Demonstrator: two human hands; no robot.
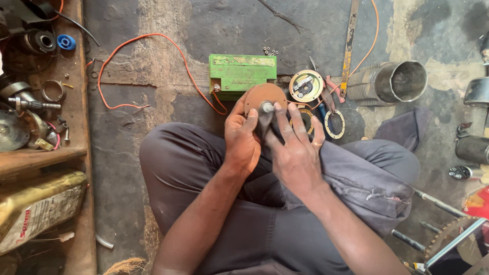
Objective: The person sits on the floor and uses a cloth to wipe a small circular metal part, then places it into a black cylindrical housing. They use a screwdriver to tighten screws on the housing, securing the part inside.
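While a round brown metal disc with a grey centre shaft (264,98) is gripped by the left hand (242,138), its shaft is pinched by the right hand (295,150) fingers. A green rectangular battery (242,74) is seen just beyond.

Green battery (242,75), metal cylinder (391,82), orange wire (133,43)

The round disc (265,97) looks like dull, rusty-brown metal, its central shaft (266,107) grey and faintly shiny. Far behind it the green battery (242,75) is scuffed, matt plastic. To the right, the metal cylinder (395,81) gleams dully. The concrete floor (153,30) is rough and stained.
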